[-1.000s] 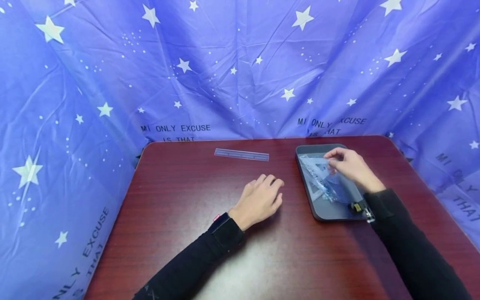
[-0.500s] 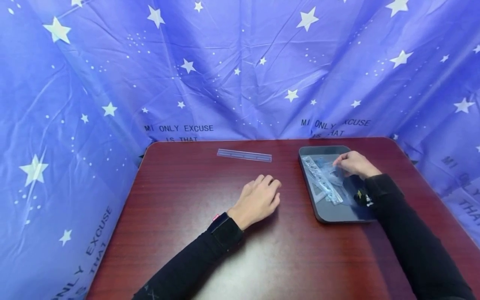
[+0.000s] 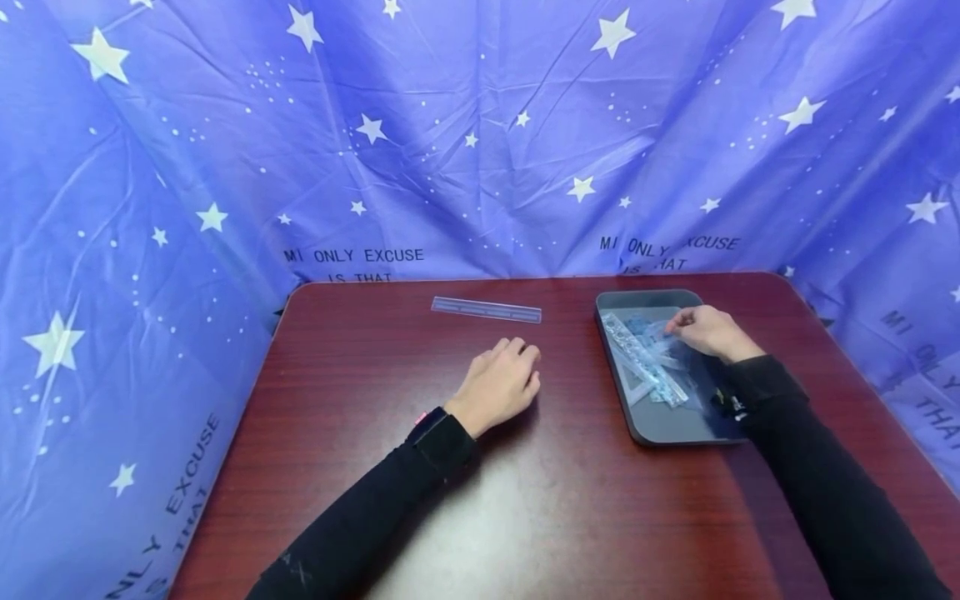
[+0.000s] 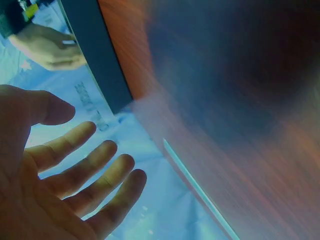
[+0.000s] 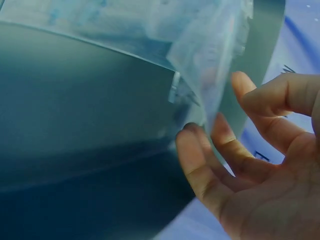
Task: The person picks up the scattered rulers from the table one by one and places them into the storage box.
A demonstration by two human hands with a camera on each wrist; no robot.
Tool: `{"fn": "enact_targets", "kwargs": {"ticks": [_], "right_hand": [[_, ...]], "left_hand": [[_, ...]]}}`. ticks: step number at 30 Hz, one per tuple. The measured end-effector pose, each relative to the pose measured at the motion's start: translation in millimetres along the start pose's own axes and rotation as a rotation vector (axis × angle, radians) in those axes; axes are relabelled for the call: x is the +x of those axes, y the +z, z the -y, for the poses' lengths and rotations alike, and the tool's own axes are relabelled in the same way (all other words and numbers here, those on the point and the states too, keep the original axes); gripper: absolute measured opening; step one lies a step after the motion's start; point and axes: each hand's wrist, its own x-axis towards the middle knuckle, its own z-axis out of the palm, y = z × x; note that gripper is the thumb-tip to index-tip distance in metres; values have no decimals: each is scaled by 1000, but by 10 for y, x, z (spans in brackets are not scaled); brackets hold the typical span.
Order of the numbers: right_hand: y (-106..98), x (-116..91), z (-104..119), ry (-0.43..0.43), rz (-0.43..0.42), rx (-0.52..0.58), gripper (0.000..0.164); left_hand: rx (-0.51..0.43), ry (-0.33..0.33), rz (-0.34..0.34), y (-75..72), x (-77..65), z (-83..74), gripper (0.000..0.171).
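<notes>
In the head view my right hand [image 3: 705,330] is over the right side of a dark grey tray [image 3: 633,425], its loosely bent fingers at the clear plastic pieces there. The right wrist view shows the fingers spread apart beside the drooping edge of a thin clear plastic sheet or bag [image 5: 205,65]; contact is hard to tell. A clear ruler [image 3: 645,358] with a pale blue pattern lies slanted in the tray among other clear pieces. My left hand [image 3: 495,385] hovers or rests over the mid-table, fingers relaxed, holding nothing.
Another clear ruler [image 3: 486,310] lies near the back edge of the reddish-brown table [image 3: 360,392], left of the tray. A blue curtain [image 3: 472,167] with stars hangs behind and on both sides.
My right hand has lowered, and the clear piece it held up over the tray now lies lower among the others. The left hand has shifted slightly left.
</notes>
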Motion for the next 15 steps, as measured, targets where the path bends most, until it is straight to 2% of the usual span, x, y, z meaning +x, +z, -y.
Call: {"fn": "enact_targets", "kwargs": {"ticks": [5,9,12,15], "right_hand": [[-68,-92,67,-22,-29,-57,32],[-123,-220,217,-67,-16,-57,35],[-156,-367,412,-134,-2,-48,38],[-133,-539,637,-228,-6,-46,39]], "left_hand": [[-95,-109,137,-36,152,245,34],[-148,-202,234,-46,285,450,46],[-164,-263,301,-31,376,584,56],[-163,-312,331,23,459,700,61]]}}
